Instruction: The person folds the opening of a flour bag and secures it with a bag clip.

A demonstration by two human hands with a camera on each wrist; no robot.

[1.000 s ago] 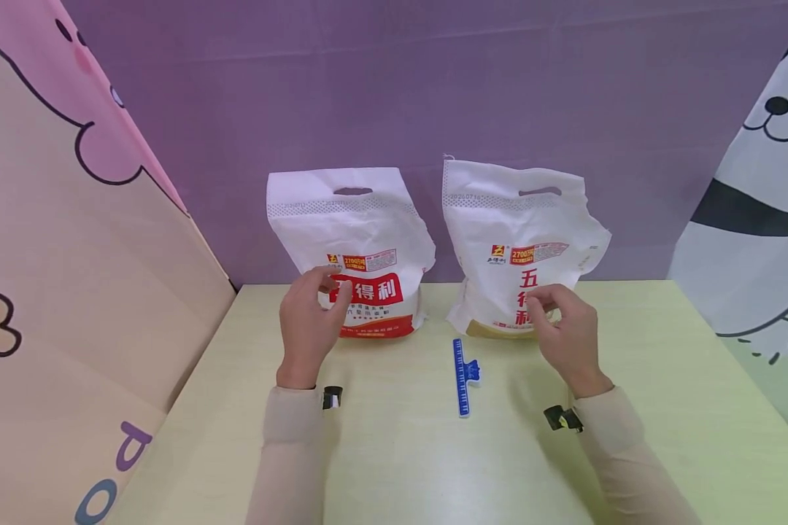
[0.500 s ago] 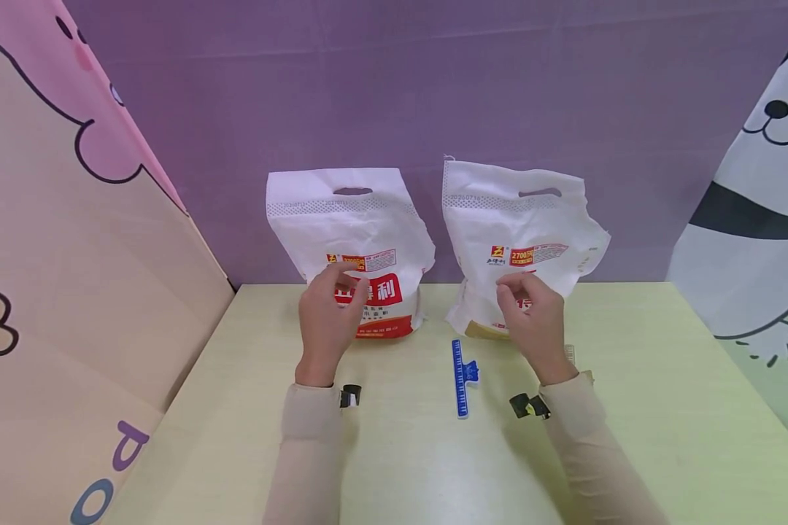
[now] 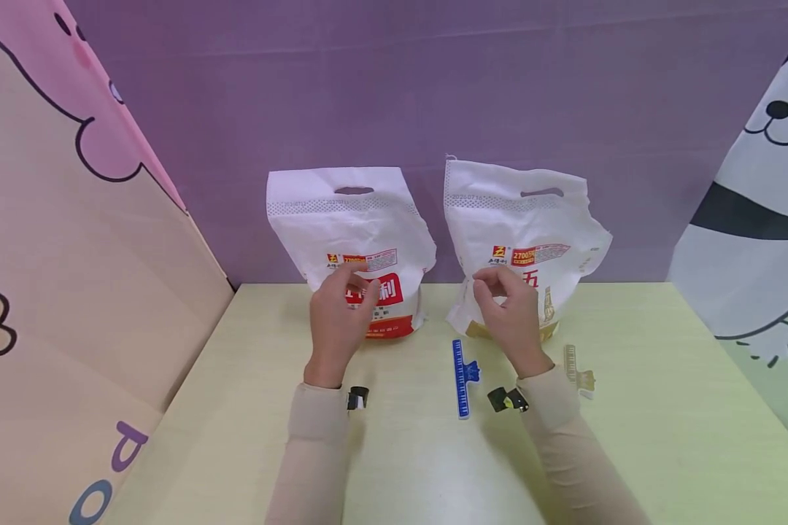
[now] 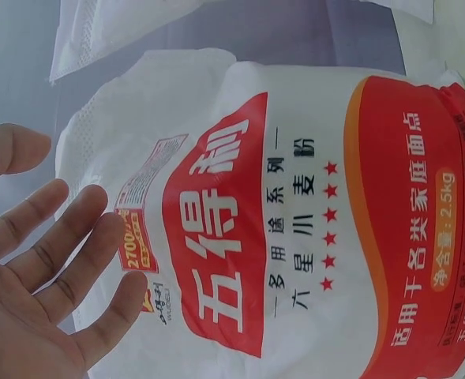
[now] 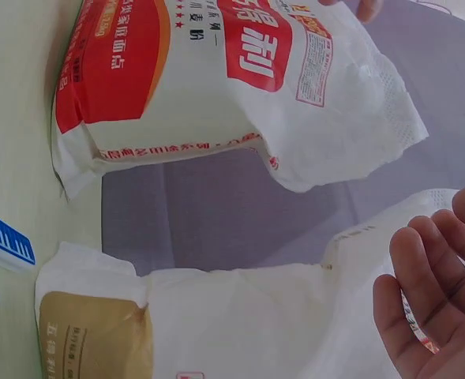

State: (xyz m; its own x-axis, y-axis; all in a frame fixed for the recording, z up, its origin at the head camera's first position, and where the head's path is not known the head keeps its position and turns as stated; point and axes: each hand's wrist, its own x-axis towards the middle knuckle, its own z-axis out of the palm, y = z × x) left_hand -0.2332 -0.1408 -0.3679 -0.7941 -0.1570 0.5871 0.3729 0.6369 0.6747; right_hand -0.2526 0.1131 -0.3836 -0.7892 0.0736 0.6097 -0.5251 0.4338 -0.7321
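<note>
Two white flour bags stand upright at the back of the table. On the left one (image 3: 341, 233) is a red label and a red base; the right one (image 3: 499, 211) carries red print and a gold base. My left hand (image 3: 340, 321) hovers in front of the left bag, and the left wrist view shows its fingers loosely spread with nothing held. Overlapping the right bag's lower left is my right hand (image 3: 512, 313), its fingers gently bent and its palm bare in the right wrist view. Both bags have a handle slot at the top.
A blue clip (image 3: 460, 379) with ruler marks lies on the table (image 3: 407, 452) between the forearms. Right of the right wrist lies a beige clip (image 3: 579, 375) of the same shape. A purple cloth (image 3: 381, 95) hangs behind the bags, with printed panels at both sides.
Both hands have moved inward: the left to the right, the right to the left across its bag. The beige clip has come out from behind the right arm. The bags stay in place.
</note>
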